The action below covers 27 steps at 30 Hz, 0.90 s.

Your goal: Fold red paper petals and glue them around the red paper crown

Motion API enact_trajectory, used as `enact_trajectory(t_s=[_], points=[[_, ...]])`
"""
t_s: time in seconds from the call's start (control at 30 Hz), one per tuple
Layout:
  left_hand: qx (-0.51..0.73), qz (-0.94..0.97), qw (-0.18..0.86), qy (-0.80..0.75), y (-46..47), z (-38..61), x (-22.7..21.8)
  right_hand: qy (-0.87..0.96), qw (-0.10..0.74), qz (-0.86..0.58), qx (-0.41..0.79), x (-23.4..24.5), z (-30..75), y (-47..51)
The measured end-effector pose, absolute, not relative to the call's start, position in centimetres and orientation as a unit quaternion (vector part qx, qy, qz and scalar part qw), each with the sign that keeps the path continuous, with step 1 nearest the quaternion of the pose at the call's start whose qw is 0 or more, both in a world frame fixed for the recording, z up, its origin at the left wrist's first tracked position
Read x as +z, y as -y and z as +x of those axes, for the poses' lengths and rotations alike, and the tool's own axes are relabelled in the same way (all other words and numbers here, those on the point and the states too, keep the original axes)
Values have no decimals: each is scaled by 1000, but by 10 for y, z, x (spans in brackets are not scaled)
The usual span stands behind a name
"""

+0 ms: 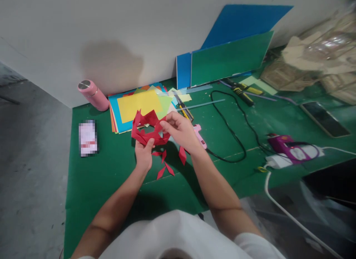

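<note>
A green mat (111, 177) lies against a white wall. Above its middle, the left hand (144, 155) and right hand (180, 131) each pinch the red paper cutout (146, 131), fingers closed on its near edge and right end, likely to hold it spread above the red scraps (166, 167).

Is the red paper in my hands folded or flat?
Folded. The red paper shows creases and pointed flaps, pinched between the left hand and the right hand.

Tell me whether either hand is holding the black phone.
No: the phone lies on the green mat far right, while the left hand and right hand both grip the red paper cutout.
</note>
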<state>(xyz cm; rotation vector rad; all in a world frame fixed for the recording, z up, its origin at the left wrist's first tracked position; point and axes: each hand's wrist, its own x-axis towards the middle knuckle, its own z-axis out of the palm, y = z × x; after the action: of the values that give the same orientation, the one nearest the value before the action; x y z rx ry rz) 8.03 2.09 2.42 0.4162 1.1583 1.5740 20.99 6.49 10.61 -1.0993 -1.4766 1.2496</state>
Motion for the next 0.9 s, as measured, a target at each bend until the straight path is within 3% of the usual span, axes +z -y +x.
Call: enact_trajectory(t_s=[0.9], points=[[670, 164, 550, -471, -20, 82, 26, 612, 421, -424, 519, 103, 211, -64]])
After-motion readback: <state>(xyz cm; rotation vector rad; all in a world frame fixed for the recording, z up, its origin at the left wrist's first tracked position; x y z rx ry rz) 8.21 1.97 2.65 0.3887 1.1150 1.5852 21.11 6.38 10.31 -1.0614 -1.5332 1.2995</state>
